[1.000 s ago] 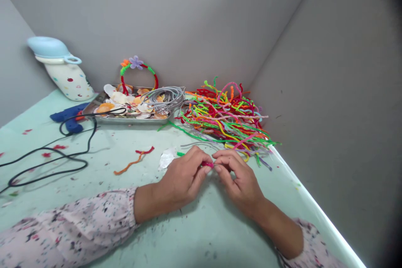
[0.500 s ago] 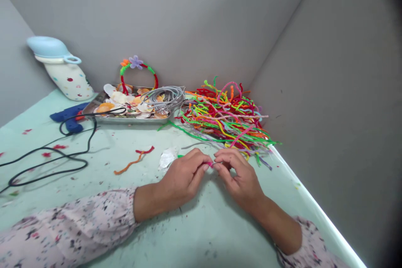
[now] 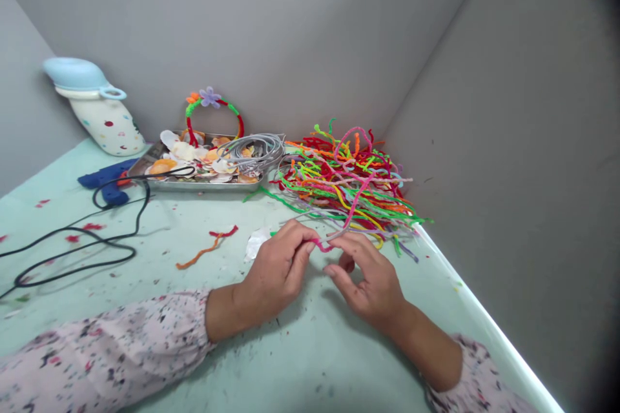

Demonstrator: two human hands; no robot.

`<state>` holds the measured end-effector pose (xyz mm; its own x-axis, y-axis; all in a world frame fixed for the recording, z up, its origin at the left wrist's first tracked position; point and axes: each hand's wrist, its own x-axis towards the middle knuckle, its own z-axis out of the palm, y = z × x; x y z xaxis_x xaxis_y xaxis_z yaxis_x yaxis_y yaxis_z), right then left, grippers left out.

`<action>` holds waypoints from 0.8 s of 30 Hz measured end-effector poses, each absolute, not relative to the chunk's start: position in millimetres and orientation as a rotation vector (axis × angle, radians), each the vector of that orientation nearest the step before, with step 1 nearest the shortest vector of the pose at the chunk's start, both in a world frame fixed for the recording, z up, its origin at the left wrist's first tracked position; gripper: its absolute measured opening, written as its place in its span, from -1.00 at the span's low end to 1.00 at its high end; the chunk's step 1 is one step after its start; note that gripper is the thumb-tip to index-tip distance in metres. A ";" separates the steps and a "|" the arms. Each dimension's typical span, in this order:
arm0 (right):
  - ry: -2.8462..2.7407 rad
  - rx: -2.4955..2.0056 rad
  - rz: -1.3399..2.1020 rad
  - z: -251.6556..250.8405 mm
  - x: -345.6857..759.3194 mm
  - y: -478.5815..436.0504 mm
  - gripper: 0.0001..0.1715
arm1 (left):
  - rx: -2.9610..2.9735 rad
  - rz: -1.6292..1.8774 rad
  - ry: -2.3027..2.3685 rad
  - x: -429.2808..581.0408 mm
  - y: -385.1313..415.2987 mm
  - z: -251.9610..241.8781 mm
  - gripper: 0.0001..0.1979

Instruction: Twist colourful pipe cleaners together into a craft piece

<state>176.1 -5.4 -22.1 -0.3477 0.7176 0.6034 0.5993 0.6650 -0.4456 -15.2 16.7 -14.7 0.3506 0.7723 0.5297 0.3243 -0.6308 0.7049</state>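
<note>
My left hand [image 3: 276, 264] is closed, pinching a pink pipe cleaner [image 3: 323, 248] between thumb and fingertips. The pink strand curves out toward my right hand and rises up to the right. A grey strand [image 3: 347, 222] crosses the pink one near my right fingertips; whether it is wire or pipe cleaner I cannot tell. My right hand [image 3: 371, 281] has its thumb and index finger apart, with the index fingertip at the pink strand. A scrap of white, shiny material [image 3: 256, 243] lies beside my left hand, with a bit of green at its edge.
A heap of coloured pipe cleaners [image 3: 349, 174] lies behind my hands. Left of it, a metal tray [image 3: 203, 186] holds shells, a wire coil [image 3: 261, 150] and a decorated hoop [image 3: 241, 124]. A blue glue gun [image 3: 109, 181], black cord [image 3: 138, 219], bottle [image 3: 104, 119] and orange-red piece [image 3: 208, 250] stand or lie leftward.
My right thumb and index finger have parted. More of the pink pipe cleaner shows between my hands, and the pink and grey strands now rise above the right fingertips.
</note>
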 end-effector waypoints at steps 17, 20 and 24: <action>-2.175 -1.001 -0.265 -13.0 170.9 -19.2 -0.59 | 1.942 1.323 1.140 -15.4 20.6 -17.1 -0.89; -2.167 -1.018 -0.317 -12.7 170.4 -20.1 -0.59 | 1.915 1.330 1.155 -15.0 22.2 -18.1 -0.89; -2.158 -1.029 -0.377 -12.5 171.2 -21.9 -0.60 | 1.847 1.338 1.188 -14.4 23.4 -17.2 -0.89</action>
<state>171.2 -21.9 -12.5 -0.4345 0.5611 0.7045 0.7666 0.6410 -0.0378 -14.4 23.4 -17.2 0.1083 0.8921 0.4388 0.3302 -0.4486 0.8305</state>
